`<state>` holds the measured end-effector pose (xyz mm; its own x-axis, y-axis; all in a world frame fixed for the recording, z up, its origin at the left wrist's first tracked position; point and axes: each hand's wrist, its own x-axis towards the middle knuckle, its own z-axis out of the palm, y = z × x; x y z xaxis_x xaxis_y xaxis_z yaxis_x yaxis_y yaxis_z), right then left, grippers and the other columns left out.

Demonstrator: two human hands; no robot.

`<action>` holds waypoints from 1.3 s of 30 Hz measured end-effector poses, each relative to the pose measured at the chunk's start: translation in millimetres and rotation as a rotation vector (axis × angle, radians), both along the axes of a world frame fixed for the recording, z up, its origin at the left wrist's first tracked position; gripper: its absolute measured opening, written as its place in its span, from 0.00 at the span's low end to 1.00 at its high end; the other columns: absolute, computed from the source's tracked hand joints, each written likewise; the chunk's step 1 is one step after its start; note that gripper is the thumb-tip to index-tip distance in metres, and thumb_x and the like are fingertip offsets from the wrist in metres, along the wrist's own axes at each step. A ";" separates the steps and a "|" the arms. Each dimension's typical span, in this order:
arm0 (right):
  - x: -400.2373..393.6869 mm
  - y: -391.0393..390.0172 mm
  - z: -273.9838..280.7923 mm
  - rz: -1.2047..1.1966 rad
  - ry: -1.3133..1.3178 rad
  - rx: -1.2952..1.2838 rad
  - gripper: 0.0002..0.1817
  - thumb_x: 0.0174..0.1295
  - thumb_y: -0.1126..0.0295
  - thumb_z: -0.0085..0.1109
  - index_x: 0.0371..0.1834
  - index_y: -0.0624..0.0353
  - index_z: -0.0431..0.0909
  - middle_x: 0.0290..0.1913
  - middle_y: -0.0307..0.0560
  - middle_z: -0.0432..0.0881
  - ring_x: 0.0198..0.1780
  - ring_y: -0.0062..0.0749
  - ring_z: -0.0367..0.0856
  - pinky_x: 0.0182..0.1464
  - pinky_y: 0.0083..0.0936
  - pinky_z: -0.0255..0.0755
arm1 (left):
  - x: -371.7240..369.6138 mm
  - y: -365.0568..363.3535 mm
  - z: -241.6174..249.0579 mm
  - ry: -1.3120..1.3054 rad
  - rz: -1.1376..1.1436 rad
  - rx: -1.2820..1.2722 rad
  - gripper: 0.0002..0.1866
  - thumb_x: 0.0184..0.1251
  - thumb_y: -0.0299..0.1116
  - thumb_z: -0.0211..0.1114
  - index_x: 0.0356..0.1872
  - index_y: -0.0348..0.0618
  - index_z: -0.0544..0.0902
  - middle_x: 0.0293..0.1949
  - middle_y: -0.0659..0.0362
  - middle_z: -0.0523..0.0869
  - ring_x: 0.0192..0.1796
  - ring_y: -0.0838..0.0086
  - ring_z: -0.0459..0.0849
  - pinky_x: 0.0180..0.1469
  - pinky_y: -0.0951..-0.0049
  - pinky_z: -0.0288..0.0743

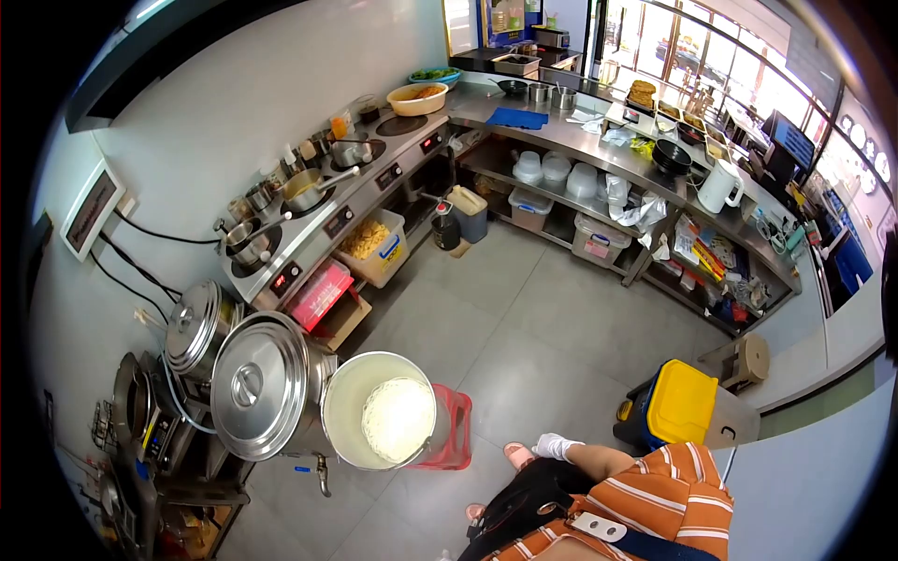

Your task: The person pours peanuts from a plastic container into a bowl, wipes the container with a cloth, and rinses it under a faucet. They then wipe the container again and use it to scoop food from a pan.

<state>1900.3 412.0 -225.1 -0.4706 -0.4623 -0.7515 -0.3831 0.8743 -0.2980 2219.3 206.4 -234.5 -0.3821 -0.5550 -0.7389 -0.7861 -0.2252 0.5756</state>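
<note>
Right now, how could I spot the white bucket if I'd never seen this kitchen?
Find the long stove along the wall. Past its near end stands a big steel pot, with the white bucket right beside it. The bucket is open, showing something white inside, while the pot wears a lid.

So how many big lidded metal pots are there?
2 that I can see: the larger pot stands next to the open bucket, and the smaller pot is just beyond it, nearer the wall. Others may be hidden.

Grey tiles covered the floor (524, 318) below pale walls (253, 75). Daylight filled the windows (697, 56).
</note>
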 end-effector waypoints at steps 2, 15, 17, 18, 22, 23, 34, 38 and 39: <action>-2.9 -5.4 33.6 -0.044 -0.055 0.011 0.23 0.60 0.53 0.47 0.46 0.60 0.80 0.48 0.59 0.79 0.53 0.52 0.76 0.54 0.38 0.69 | -15.3 1.4 2.3 0.003 -0.017 -0.005 0.17 0.66 0.41 0.57 0.28 0.35 0.81 0.24 0.56 0.83 0.28 0.70 0.80 0.30 0.69 0.74; -87.3 38.9 24.9 -0.113 -0.075 -0.085 0.23 0.61 0.53 0.47 0.45 0.61 0.80 0.47 0.58 0.80 0.51 0.52 0.77 0.54 0.40 0.69 | -120.9 10.0 11.9 0.010 -0.159 -0.054 0.17 0.66 0.41 0.57 0.28 0.36 0.80 0.23 0.56 0.83 0.27 0.70 0.80 0.30 0.70 0.74; -106.4 53.1 20.5 -0.110 -0.039 -0.113 0.23 0.61 0.53 0.47 0.45 0.62 0.80 0.47 0.58 0.80 0.51 0.52 0.77 0.54 0.40 0.69 | -137.7 13.3 12.8 0.012 -0.180 -0.061 0.17 0.66 0.41 0.57 0.28 0.36 0.80 0.23 0.56 0.83 0.27 0.70 0.80 0.30 0.70 0.74; -117.5 61.0 35.0 -0.139 -0.047 -0.114 0.24 0.61 0.53 0.47 0.45 0.62 0.80 0.47 0.58 0.80 0.52 0.52 0.77 0.54 0.40 0.69 | -146.1 14.2 15.3 0.014 -0.189 -0.066 0.17 0.66 0.41 0.57 0.27 0.37 0.80 0.23 0.56 0.83 0.27 0.70 0.80 0.30 0.70 0.74; -159.7 84.9 41.7 -0.346 -0.102 -0.061 0.25 0.62 0.51 0.46 0.44 0.63 0.80 0.48 0.60 0.79 0.53 0.53 0.76 0.55 0.40 0.69 | -179.6 10.9 14.1 0.032 -0.227 -0.084 0.17 0.66 0.41 0.57 0.27 0.37 0.80 0.23 0.56 0.83 0.27 0.70 0.80 0.30 0.70 0.74; -169.4 87.1 39.1 -0.363 -0.100 -0.060 0.25 0.62 0.51 0.46 0.44 0.63 0.80 0.48 0.60 0.79 0.53 0.53 0.76 0.55 0.40 0.69 | -186.7 9.1 13.6 0.043 -0.231 -0.087 0.17 0.66 0.41 0.57 0.27 0.37 0.80 0.23 0.56 0.83 0.27 0.70 0.80 0.29 0.70 0.74; -366.9 40.9 84.1 -0.570 0.074 -0.539 0.27 0.62 0.51 0.46 0.49 0.65 0.77 0.50 0.59 0.79 0.54 0.51 0.76 0.58 0.35 0.67 | -382.0 -67.1 -17.0 0.212 -0.298 -0.157 0.16 0.63 0.38 0.54 0.34 0.33 0.82 0.30 0.52 0.85 0.33 0.69 0.81 0.39 0.69 0.74; -474.4 56.2 103.4 -0.753 0.005 -0.590 0.24 0.61 0.56 0.51 0.51 0.63 0.77 0.52 0.54 0.79 0.55 0.44 0.77 0.59 0.31 0.67 | -489.7 -83.6 1.0 0.118 -0.395 -0.090 0.17 0.65 0.41 0.55 0.36 0.35 0.82 0.29 0.51 0.85 0.35 0.65 0.82 0.41 0.67 0.74; -496.4 66.4 107.3 -0.843 0.010 -0.593 0.23 0.61 0.56 0.52 0.51 0.63 0.77 0.50 0.54 0.81 0.53 0.41 0.78 0.58 0.30 0.68 | -520.5 -89.2 10.1 0.065 -0.608 -0.235 0.18 0.65 0.42 0.55 0.36 0.34 0.82 0.30 0.50 0.85 0.35 0.63 0.82 0.42 0.66 0.74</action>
<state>1403.9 478.4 -117.8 -0.8188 -0.2745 -0.5043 0.2818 0.5730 -0.7695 1698.8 117.2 -224.4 -0.7187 -0.3696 -0.5889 -0.6953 0.3865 0.6059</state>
